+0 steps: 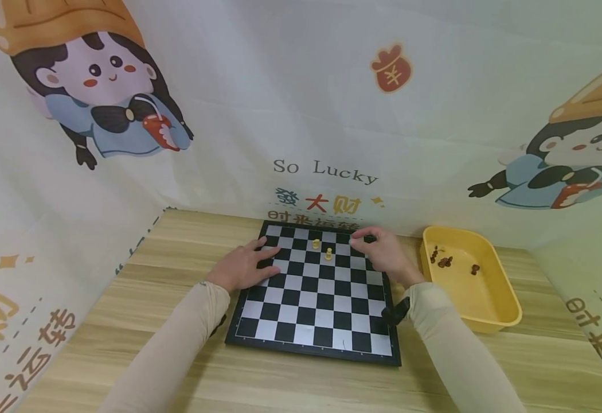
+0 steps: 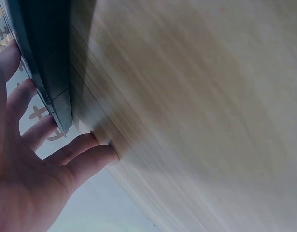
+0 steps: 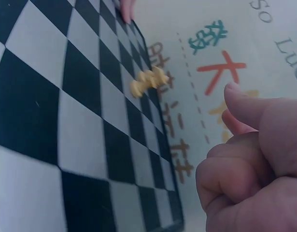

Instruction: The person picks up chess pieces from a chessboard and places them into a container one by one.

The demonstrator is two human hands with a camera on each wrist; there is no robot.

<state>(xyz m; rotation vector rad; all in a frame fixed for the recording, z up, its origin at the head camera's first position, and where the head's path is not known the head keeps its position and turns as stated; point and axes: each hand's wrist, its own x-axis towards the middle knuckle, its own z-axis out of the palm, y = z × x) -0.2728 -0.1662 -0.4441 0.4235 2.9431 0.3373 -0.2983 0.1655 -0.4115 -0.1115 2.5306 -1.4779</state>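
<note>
A black-and-white chessboard lies on the table. My left hand rests over its left edge, fingers spread, two fingertips reaching onto the squares; in the left wrist view that hand straddles the board's side. Two cream chess pieces, a near one and a far one, stand near the board's far side between my hands. Above the far right corner is my right hand, its thumb and index finger stretched out with a small gap. In the right wrist view its other fingers are curled, and no piece shows between thumb and index.
A yellow plastic bin stands right of the board, with several dark brown chess pieces inside. Behind the wood-grain table hangs a printed cloth with cartoon figures and lettering. It also closes off both sides.
</note>
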